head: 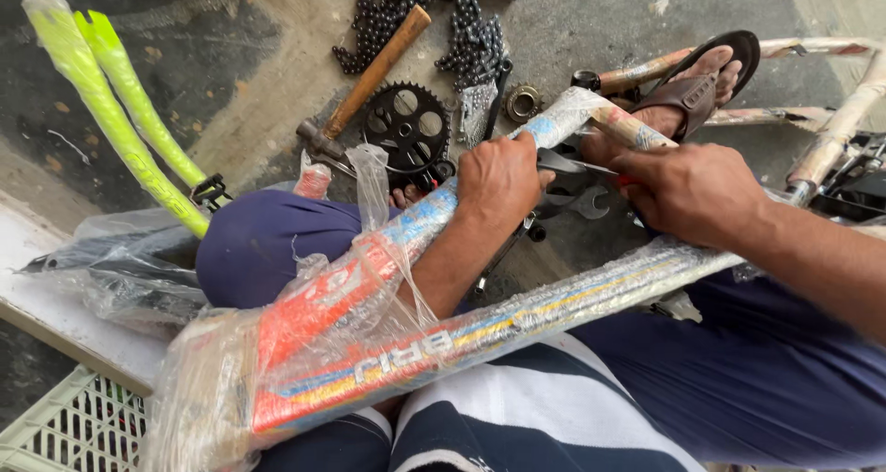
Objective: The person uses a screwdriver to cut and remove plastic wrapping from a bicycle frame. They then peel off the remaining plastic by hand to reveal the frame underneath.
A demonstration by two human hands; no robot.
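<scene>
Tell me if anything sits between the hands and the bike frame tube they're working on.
Only the clear plastic wrap covering the bike frame. The left hand grips the upper tube over it; the right hand holds a blade-like tool at the tube. Nothing else intervenes.

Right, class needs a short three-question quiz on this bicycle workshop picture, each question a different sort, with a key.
1. True or false: the left hand grips the upper tube of the plastic-wrapped bicycle frame.
2. Multiple choice: what lies on the ground beside the black chainring? A) a saw B) a wooden-handled hammer C) a paintbrush
3. Fill in: the right hand holds a thin metal ____ against the wrapped tube.

Key
1. True.
2. B; its head lies near the person's knee.
3. Blade; whether knife or scissors cannot be told.
</scene>
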